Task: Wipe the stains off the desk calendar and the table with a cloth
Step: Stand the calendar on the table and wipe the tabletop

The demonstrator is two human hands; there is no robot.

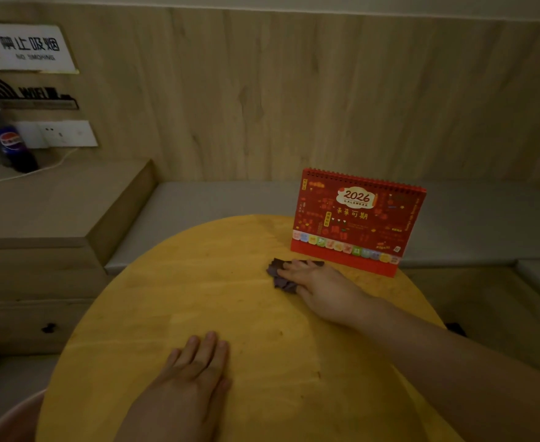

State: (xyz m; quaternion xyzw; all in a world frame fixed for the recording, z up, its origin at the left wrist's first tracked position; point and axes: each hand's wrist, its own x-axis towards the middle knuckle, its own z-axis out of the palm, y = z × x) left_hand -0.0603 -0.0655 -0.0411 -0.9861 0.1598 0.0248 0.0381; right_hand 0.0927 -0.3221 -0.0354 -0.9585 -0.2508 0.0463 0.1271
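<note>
A red 2026 desk calendar (356,220) stands upright at the far right of the round yellow wooden table (198,282). Just in front of its base lies a crumpled dark purple cloth (278,275), pressed flat to the tabletop under my right hand (319,287). My fingers cover most of the cloth, and only its left part shows. My left hand (195,371) rests palm down on the near part of the table, fingers together, holding nothing. A few small dark specks mark the wood near the middle right.
A wood-panelled wall rises behind the table, with a grey bench seat (204,202) along it. On a raised ledge at the left stand a Pepsi bottle (5,135), a white cable and wall sockets (61,134). A no-smoking sign (26,47) hangs above.
</note>
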